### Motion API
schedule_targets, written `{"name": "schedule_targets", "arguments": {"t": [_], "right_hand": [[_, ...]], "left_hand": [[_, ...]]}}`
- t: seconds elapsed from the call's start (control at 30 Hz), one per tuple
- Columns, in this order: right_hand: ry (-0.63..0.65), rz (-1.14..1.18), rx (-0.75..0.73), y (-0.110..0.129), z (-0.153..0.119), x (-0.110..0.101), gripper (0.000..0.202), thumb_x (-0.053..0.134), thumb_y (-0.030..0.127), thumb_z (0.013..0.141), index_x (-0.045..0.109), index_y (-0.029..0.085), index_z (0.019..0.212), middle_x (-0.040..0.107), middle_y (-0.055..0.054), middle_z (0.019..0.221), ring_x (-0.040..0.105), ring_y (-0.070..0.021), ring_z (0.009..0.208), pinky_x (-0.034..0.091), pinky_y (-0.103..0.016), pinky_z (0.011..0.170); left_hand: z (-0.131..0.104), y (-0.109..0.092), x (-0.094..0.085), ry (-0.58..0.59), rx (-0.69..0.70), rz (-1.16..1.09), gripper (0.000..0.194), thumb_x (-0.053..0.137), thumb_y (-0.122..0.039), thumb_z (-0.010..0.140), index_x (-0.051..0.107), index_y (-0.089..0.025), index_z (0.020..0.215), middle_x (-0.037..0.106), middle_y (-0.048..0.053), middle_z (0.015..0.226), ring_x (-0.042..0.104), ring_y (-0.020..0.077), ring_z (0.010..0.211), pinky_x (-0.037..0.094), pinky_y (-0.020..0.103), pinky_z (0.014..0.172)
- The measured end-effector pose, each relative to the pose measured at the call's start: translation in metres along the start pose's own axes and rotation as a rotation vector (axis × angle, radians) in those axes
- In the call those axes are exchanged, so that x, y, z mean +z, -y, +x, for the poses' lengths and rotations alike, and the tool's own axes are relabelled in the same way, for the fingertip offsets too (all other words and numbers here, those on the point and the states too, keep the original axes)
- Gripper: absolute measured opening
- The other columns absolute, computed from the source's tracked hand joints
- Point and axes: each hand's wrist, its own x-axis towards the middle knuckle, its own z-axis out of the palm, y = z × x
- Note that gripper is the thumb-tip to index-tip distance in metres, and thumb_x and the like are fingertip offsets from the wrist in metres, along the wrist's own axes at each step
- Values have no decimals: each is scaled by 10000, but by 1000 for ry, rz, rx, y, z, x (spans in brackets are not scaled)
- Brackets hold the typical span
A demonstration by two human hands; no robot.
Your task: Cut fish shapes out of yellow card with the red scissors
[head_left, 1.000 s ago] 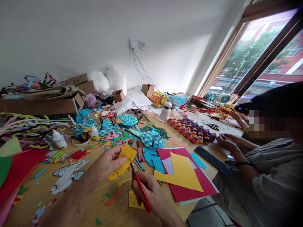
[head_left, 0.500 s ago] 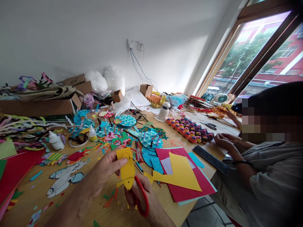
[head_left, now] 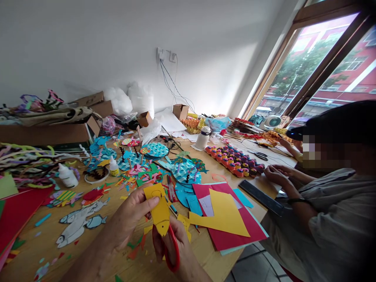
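A yellow paper piece point(head_left: 158, 207) with a fish drawn in dark lines is pinched at its upper end by my left hand point(head_left: 131, 213), thumb on top. My right hand point(head_left: 176, 244) grips red-handled scissors point(head_left: 174, 256) just below the paper's pointed fish head. The blades are hidden behind the paper and my fingers. Beneath my hands, yellow offcuts point(head_left: 183, 222) lie on the wooden table point(head_left: 117, 261).
A red sheet point(head_left: 232, 239) with yellow paper point(head_left: 230, 215) lies right of my hands. Glue bottles point(head_left: 67, 176), paper fish point(head_left: 78, 219) and scraps are at left. A painted egg tray point(head_left: 235, 160) and black case point(head_left: 261, 197) lie near a seated person point(head_left: 331, 211).
The scissors and my right hand have shifted slightly left and down at the fish head. The yellow paper has turned a little, and a scrap by its left edge has come away.
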Motion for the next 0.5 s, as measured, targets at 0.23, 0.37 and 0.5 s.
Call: {"name": "schedule_targets", "arguments": {"t": [0.23, 0.37, 0.5], "right_hand": [[-46, 11, -21, -7, -1, 0, 525, 508, 671, 747, 564, 153, 690, 399, 67, 475, 336, -48, 320, 272, -149, 310], [-69, 0, -13, -8, -1, 1, 529, 491, 693, 740, 523, 173, 649, 381, 74, 439, 322, -53, 311, 261, -154, 304], [-54, -3, -46, -9, 0, 2, 522, 476, 675, 766, 482, 174, 622, 384, 74, 423, 322, -48, 313, 260, -144, 307]], "left_hand": [[1, 4, 0, 32, 20, -42, 184, 683, -347, 665, 627, -175, 697, 615, -38, 620, 443, 88, 552, 348, 182, 493], [0, 3, 2, 18, 5, -55, 176, 683, -337, 667, 637, -174, 714, 616, -35, 635, 442, 88, 560, 345, 181, 492], [-1, 2, 4, 15, 3, -63, 182, 685, -340, 664, 638, -173, 719, 614, -31, 640, 438, 88, 559, 346, 181, 494]]}}
